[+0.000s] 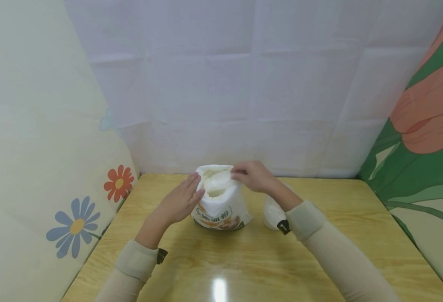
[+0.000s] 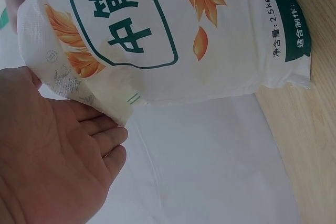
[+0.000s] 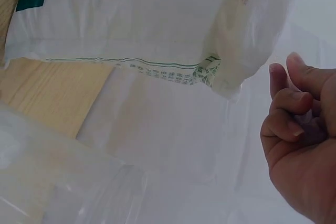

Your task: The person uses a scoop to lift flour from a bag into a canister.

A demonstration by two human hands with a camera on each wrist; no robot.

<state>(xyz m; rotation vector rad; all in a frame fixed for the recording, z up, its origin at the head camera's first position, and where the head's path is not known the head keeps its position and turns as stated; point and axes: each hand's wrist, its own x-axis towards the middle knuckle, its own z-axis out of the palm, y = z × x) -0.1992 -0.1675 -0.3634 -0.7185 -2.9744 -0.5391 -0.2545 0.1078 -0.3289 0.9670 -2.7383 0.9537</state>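
A white flour bag (image 1: 221,209) stands upright on the table, its top open and the rim folded outward; pale contents show inside. My left hand (image 1: 180,199) rests against the bag's left side, fingers fairly straight along the rim. In the left wrist view, the fingers of this hand (image 2: 63,145) touch the bag's top corner (image 2: 113,100). At the right of the rim is my right hand (image 1: 257,176). The right wrist view shows that hand (image 3: 307,129) with fingers loosely curled, thumb and forefinger just apart from the bag (image 3: 157,24), holding nothing.
A clear plastic container (image 1: 274,212) stands right of the bag, partly hidden by my right forearm; it also shows in the right wrist view (image 3: 63,171). The wooden table (image 1: 191,268) meets a white cloth backdrop (image 1: 206,92) behind the bag. Flower-patterned sheets flank both sides.
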